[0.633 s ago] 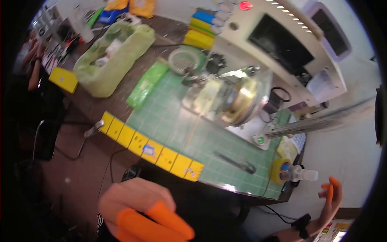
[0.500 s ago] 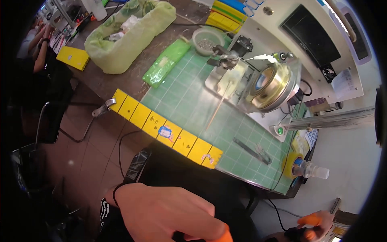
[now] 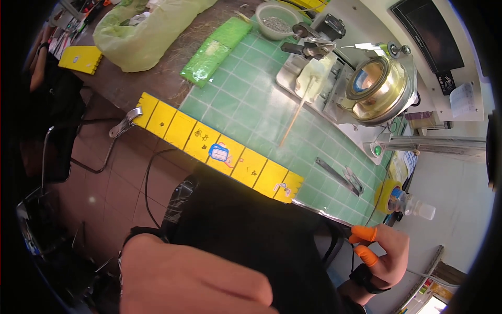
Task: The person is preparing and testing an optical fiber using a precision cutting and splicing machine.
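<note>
Large at the bottom, the back of my left hand [image 3: 198,277] hangs over my dark-clothed lap, holding nothing I can make out. Its fingers run out below the picture edge. At the lower right, beside the bench corner, is my right hand [image 3: 389,251], a black band at its wrist. Orange finger cots [image 3: 363,234] cover two of its fingertips, which are bent and apart with nothing visible between them. Nearest the hands, along the bench's front edge, lies a yellow strip [image 3: 178,128] divided by black lines, with a blue-edged sticker on it. A metal clip [image 3: 125,123] grips its left end.
A green gridded mat [image 3: 246,110] bears tweezers [image 3: 340,177], a thin wooden stick [image 3: 294,123], a bowl of small metallic bits [image 3: 258,14] and a green packet [image 3: 217,51]. A machine with a round brass-coloured housing [image 3: 389,97] stands behind. Farther right are a tape roll [image 3: 384,196] and clear bottle [image 3: 418,208].
My right hand has come up and left, toward the bench corner. The left hand has sunk lower and left, so its orange-tipped finger is out of view. The whole view has shifted.
</note>
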`<state>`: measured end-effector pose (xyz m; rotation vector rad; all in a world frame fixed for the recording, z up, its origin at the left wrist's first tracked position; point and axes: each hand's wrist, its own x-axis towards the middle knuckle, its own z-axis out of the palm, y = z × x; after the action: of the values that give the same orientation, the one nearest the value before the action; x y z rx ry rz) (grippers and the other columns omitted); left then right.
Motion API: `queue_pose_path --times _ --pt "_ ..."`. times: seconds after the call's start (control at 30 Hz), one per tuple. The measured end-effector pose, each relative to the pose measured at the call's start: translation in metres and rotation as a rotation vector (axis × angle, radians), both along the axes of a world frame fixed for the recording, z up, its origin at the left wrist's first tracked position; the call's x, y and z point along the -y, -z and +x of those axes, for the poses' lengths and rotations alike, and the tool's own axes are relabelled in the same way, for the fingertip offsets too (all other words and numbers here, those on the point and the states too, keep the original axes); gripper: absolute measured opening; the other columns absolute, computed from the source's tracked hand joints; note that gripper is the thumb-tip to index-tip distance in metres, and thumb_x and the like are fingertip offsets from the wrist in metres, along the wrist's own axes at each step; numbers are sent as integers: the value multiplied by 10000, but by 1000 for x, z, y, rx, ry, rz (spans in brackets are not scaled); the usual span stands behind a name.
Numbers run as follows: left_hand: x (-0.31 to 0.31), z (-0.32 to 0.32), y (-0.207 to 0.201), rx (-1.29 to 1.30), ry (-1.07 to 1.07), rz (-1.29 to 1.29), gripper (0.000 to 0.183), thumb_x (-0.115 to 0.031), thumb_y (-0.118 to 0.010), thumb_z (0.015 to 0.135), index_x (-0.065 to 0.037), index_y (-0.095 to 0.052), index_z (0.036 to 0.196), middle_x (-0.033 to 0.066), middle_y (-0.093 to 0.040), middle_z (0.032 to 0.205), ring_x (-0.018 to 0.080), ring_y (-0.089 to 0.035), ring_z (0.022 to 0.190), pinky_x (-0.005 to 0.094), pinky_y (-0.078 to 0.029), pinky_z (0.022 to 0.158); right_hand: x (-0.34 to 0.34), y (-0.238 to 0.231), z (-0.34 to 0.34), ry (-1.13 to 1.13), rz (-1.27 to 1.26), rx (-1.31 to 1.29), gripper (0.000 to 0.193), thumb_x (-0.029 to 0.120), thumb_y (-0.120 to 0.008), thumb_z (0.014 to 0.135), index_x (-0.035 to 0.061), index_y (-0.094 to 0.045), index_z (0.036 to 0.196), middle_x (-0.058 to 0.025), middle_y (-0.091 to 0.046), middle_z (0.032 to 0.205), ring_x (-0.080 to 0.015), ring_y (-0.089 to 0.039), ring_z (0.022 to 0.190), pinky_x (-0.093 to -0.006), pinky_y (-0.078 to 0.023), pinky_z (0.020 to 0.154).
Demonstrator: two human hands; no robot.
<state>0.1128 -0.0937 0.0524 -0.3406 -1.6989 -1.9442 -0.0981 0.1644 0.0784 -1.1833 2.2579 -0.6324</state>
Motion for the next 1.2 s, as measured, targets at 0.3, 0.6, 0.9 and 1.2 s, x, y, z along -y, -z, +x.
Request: queue_pose_path --times 0.3,0.6,0.9,1.2 --pt "111 -67 -8 -131 -149 -635 64 -25 -726 829 25 -767 825 132 -767 764 189 -711 564 266 -604 582 -2 28 -41 222 60 101 196 138 -810 827 19 -777 979 -152 -696 749 -320 -692 667 -343 -505 591" --pt "139 -182 12 314 -521 -1302 275 -75 -712 890 -58 -741 1163 79 -725 982 260 -690 860 358 -538 770 -17 71 -78 443 145 -146 101 87 -695 892 9 -714 953 -163 -732 908 -378 -696 845 -422 -532 756" --pt "144 -209 32 183 -388 -1257 180 -100 -777 813 -55 -723 978 85 -675 1063 268 -638 903 375 -498 803 -11 97 -84 418 138 -224 300 54 -810 785 16 -688 1057 -148 -670 1063 -383 -658 987 -436 -525 830" --pt "127 -217 35 252 -152 -761 116 -38 -763 832 -34 -678 911 84 -579 1009 243 -585 926 337 -473 799 -10 102 -88 367 90 -60 334 10 -817 767 17 -698 1079 -151 -676 992 -307 -702 919 -391 -544 784"
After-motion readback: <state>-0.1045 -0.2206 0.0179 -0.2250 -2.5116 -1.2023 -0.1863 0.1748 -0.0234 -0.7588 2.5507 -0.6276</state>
